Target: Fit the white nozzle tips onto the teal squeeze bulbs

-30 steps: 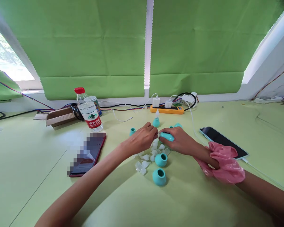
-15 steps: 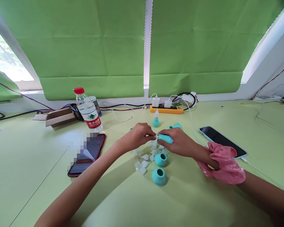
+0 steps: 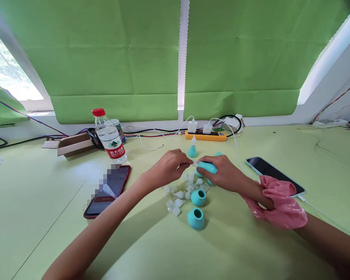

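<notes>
My right hand [image 3: 226,174] grips a teal rubber bulb [image 3: 207,167] just above the table, its opening turned left. My left hand [image 3: 169,167] pinches a small clear plastic tip [image 3: 194,164] at the bulb's opening. Below both hands lies a scatter of several clear tips [image 3: 181,193]. Two more teal bulbs [image 3: 198,197] [image 3: 196,218] stand open side up in front of the scatter. Behind the hands stands a teal bulb fitted with a tip [image 3: 192,149]. A pink scrunchie [image 3: 281,202] sits on my right wrist.
A water bottle with a red cap [image 3: 109,137] and a cardboard box [image 3: 74,144] stand at the back left. One red-cased phone [image 3: 107,190] lies left, another phone [image 3: 272,173] right on a white cable. An orange power strip [image 3: 205,135] with chargers lies at the back.
Both hands have lifted slightly and moved back from the scatter of tips. The clear tip now shows between my left fingers and the bulb's opening.
</notes>
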A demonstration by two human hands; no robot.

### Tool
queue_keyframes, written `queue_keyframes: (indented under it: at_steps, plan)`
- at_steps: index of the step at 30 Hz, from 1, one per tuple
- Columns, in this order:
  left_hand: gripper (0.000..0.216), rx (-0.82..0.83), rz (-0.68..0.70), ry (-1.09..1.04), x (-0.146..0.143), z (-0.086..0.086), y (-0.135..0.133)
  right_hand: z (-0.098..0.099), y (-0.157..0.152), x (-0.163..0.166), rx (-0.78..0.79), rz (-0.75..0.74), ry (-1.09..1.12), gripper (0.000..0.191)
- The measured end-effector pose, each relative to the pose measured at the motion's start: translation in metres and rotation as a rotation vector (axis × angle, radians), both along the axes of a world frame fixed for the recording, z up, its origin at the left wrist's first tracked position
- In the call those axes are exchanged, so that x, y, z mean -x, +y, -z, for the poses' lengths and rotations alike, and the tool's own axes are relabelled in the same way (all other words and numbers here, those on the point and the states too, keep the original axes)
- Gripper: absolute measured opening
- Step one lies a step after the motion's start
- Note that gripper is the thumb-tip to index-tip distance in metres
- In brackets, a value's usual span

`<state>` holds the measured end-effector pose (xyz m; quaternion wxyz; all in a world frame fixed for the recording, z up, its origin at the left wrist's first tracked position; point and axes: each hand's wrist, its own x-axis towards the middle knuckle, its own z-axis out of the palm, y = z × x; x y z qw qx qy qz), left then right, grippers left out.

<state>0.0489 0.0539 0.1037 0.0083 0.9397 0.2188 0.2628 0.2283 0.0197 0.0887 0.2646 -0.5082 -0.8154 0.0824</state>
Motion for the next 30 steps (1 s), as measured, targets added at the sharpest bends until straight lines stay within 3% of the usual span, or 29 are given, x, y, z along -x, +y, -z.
queue_keyframes:
  at_steps: [4,12,19,23,30]
  plan:
    - [0.014,-0.050,-0.050,0.025,-0.003,0.003,-0.002,0.001,0.001,0.000,-0.008,0.024,0.018,0.019]
    - [0.021,-0.244,-0.160,0.278,-0.010,0.008,-0.008,0.001,-0.003,0.004,-0.044,0.011,-0.040,0.017]
    - [0.017,-0.343,-0.179,0.406,-0.012,0.005,-0.016,0.001,-0.005,0.006,-0.050,-0.003,-0.038,0.017]
    - [0.014,-0.173,-0.161,0.357,-0.008,0.001,-0.013,-0.002,-0.004,0.005,0.023,-0.021,-0.065,0.018]
    - [0.012,0.305,0.042,0.166,0.005,-0.002,0.003,-0.005,-0.004,-0.003,0.090,-0.074,-0.188,0.022]
